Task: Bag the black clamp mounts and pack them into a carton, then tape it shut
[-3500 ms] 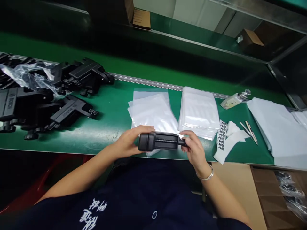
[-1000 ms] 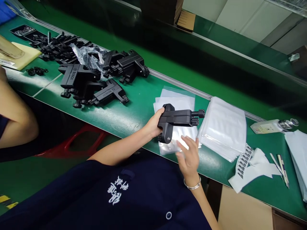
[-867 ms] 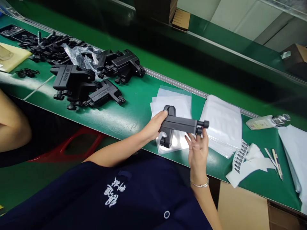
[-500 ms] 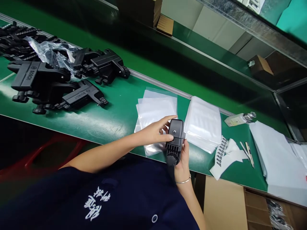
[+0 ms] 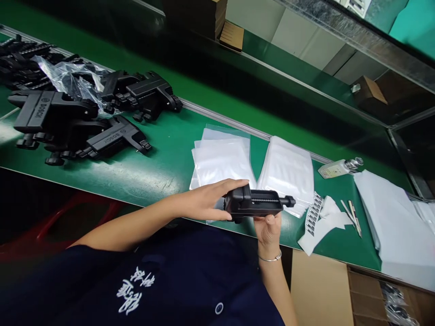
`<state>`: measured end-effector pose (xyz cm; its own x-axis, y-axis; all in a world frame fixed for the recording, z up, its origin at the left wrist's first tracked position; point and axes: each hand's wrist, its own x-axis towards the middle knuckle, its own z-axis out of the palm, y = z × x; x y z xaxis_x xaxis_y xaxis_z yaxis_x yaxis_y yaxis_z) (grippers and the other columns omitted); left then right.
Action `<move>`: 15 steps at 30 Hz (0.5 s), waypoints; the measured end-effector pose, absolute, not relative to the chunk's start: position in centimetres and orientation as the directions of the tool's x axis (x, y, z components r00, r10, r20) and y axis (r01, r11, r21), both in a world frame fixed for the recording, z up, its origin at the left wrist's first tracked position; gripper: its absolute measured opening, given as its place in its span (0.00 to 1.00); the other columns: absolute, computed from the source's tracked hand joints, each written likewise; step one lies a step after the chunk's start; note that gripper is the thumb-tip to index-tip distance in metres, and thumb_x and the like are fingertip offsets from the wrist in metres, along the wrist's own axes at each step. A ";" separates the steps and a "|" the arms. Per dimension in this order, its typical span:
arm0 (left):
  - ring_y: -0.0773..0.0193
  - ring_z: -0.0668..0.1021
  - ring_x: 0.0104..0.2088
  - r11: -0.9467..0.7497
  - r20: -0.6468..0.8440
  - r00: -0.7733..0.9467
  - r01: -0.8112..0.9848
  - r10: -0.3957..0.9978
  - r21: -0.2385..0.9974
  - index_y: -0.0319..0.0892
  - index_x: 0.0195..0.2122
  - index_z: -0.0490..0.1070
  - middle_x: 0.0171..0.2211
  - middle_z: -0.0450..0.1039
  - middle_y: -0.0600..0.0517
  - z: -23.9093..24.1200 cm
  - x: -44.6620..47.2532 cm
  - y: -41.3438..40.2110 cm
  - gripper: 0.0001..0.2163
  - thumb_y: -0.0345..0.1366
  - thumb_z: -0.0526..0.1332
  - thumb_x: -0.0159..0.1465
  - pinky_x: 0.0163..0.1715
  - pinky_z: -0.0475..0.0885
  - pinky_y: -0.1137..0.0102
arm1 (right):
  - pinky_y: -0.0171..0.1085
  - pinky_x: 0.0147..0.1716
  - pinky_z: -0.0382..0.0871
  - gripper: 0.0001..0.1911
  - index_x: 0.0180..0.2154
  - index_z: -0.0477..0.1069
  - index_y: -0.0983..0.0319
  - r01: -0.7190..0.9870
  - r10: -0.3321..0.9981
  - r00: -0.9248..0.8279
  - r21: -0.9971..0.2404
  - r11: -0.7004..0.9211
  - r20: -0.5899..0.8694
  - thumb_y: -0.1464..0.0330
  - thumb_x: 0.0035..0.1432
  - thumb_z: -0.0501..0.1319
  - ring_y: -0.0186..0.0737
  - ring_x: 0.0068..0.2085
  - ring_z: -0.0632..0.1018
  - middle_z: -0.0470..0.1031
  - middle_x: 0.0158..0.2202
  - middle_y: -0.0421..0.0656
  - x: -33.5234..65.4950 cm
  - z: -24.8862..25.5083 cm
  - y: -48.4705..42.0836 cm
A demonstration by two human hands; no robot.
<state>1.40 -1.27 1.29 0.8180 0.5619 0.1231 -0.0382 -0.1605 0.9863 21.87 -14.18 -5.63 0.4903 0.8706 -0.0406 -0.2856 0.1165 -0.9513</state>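
I hold a black plastic clamp part (image 5: pixel 256 205) level above the near edge of the green bench (image 5: pixel 159 158). My left hand (image 5: pixel 209 200) wraps round its thick left end. My right hand (image 5: pixel 268 226) supports it from underneath with the fingers curled up on its underside. A small knob sticks out at the part's right end. Just beyond the part lie loose clear plastic bags (image 5: pixel 220 158) and a neat stack of bags (image 5: pixel 287 170).
More black clamp parts (image 5: pixel 84 120) and crumpled plastic wrap (image 5: pixel 68 79) lie piled at the left. To the right are a label strip (image 5: pixel 314 213), a small bottle (image 5: pixel 338 168), thin sticks (image 5: pixel 351 212) and white sheets (image 5: pixel 390 217). A cardboard box (image 5: pixel 353 290) stands below the bench.
The part was taken in both hands, turned end-on toward me, and now lies horizontal again with its knob to the right. The view swung left toward the pile and back.
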 end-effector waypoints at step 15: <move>0.62 0.79 0.31 0.897 -0.435 0.815 -0.215 0.383 0.387 0.39 0.42 0.77 0.37 0.80 0.46 -4.3 2.2 -0.5 0.24 0.53 0.70 0.54 0.33 0.74 0.70 | 0.33 0.24 0.71 0.14 0.40 0.69 0.59 0.133 0.890 0.448 -0.991 0.031 0.088 0.59 0.56 0.65 0.33 0.23 0.74 0.71 0.25 0.36 20.5 -0.6 -11.8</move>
<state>2.19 -0.48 -4.26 0.8148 0.3833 -0.4350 -0.2152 0.8966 0.3870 20.54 -11.78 -0.63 0.4479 0.8897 0.0883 0.1331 0.0313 -0.9906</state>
